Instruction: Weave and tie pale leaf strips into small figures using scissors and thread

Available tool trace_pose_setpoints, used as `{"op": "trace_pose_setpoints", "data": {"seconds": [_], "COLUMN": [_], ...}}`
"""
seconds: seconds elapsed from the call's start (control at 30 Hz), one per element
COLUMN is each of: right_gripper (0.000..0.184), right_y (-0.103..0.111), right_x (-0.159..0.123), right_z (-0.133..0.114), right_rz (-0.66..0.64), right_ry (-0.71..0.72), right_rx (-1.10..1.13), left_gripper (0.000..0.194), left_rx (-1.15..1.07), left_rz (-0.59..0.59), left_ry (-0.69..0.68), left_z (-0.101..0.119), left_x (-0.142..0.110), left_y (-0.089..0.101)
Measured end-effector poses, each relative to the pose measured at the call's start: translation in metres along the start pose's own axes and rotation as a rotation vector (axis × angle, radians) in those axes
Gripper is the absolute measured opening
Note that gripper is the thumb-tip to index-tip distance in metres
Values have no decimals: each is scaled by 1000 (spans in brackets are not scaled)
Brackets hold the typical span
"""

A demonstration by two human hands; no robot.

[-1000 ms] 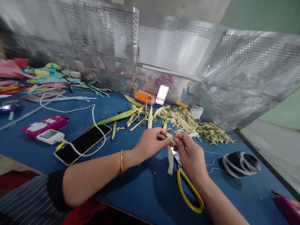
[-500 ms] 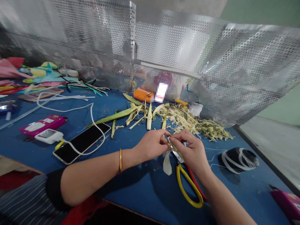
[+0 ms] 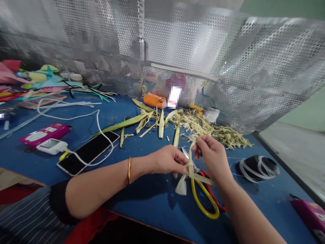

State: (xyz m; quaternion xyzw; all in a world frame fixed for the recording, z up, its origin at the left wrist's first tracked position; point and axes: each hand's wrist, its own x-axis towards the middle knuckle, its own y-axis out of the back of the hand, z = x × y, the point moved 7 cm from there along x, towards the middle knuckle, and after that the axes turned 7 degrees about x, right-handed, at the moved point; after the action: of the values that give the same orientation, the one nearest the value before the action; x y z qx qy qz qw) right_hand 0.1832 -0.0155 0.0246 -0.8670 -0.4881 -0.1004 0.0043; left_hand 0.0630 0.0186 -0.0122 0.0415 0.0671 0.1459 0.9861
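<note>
Above the blue table, a pale folded strip of corn husk (image 3: 191, 167) spans both hands. My left hand (image 3: 169, 160) pinches its crossed middle between thumb and fingers, and a flared white end hangs below. Closed on the strip's upper end, my right hand (image 3: 209, 151) holds it up and to the right; another end sticks out toward the right wrist. Scissors (image 3: 205, 206) with one yellow and one red handle lie on the table under the hands, blades partly hidden. Just beyond my left hand rests a single flat husk leaf (image 3: 177, 135).
Loose husk leaves (image 3: 149, 118) and a heap of shredded husk (image 3: 200, 125) lie behind the hands. A black spool with white thread (image 3: 257, 168) stands right. On the left are a phone (image 3: 88, 152), a white cable and a magenta box (image 3: 45, 135). A perforated metal screen (image 3: 177, 44) closes the back.
My right hand has moved up and away from the left, drawing one end of the husk strip out straight. My left hand has shifted slightly lower, still pinching it.
</note>
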Motion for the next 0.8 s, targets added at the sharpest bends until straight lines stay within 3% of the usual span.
{"op": "trace_pose_setpoints", "data": {"seconds": [0.13, 0.27, 0.6, 0.8], "right_gripper": [21, 21, 19, 15], "right_y": [9, 10, -7, -20], "right_x": [4, 2, -6, -11], "right_z": [4, 3, -4, -12], "right_rz": [118, 172, 41, -102], "right_ry": [-55, 4, 134, 196], "right_rx": [161, 216, 178, 111], "left_gripper": [18, 13, 18, 31], "left_rx": [56, 90, -24, -99], "left_rz": [-8, 4, -79, -10], "left_ry": [8, 6, 0, 57], "left_z": [5, 13, 25, 19], "left_x": [-2, -6, -14, -14], "left_y": [2, 3, -3, -1]}}
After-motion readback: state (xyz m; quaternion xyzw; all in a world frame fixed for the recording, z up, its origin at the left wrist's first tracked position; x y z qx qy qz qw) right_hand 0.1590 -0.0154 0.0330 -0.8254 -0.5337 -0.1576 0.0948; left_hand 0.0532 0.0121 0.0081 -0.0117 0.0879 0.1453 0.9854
